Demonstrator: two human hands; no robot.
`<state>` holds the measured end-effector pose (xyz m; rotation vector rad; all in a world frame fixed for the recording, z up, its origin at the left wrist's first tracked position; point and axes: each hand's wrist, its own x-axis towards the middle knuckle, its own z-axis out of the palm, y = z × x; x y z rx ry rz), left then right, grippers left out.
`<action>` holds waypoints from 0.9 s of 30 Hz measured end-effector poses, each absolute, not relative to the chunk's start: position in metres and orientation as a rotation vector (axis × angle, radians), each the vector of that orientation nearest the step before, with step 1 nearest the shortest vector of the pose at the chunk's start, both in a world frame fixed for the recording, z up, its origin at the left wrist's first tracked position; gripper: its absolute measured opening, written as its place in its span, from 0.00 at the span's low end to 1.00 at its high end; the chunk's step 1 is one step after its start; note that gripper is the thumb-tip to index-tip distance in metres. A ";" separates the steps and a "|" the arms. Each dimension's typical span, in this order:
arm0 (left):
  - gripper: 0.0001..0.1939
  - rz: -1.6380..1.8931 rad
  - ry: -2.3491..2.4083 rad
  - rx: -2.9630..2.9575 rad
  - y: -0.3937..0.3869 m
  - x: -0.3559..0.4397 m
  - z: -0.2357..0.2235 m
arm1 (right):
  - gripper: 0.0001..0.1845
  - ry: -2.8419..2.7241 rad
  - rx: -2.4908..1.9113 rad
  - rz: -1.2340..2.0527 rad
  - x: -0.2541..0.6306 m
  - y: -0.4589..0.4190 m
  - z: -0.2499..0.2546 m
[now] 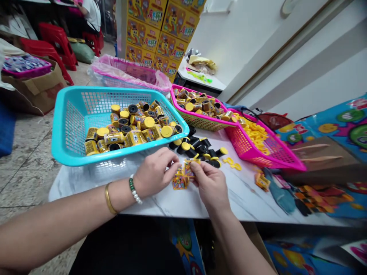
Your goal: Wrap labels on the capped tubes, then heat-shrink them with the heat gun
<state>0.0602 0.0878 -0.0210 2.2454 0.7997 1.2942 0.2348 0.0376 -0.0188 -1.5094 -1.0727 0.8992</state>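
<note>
Over the near edge of the white marbled table, my right hand (211,184) pinches a small yellow printed label (189,167) between thumb and fingers. My left hand (157,171), with bracelets at its wrist, is closed just left of that label. Its thumb and forefinger are drawn together, and what they hold, if anything, is too small to name. Beneath the fingers, another yellow printed label (179,182) shows its colourful picture side. Just beyond both hands lies a loose pile of black cylinders with yellow caps (202,147).
A turquoise basket (61,126) of label-wrapped cylinders stands at the left. Behind are a pink basket (206,119) of similar pieces and another pink basket (282,152) with yellow plastic parts. Stacked yellow cartons (160,34) rise at the back; a person (92,15) sits far left.
</note>
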 end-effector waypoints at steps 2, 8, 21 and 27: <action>0.09 1.302 0.811 2.072 0.085 0.061 -0.015 | 0.23 -0.996 -1.529 0.801 0.236 0.037 -0.024; 0.17 0.953 0.901 1.525 0.079 0.066 -0.009 | 0.24 -0.986 -1.571 0.649 0.229 0.032 -0.033; 0.11 0.912 0.954 1.292 0.076 0.068 0.000 | 0.27 -1.250 -1.560 0.408 0.216 0.030 -0.030; 0.11 0.855 0.923 1.145 0.083 0.069 -0.006 | 0.22 -1.327 -1.535 0.480 0.214 0.027 -0.026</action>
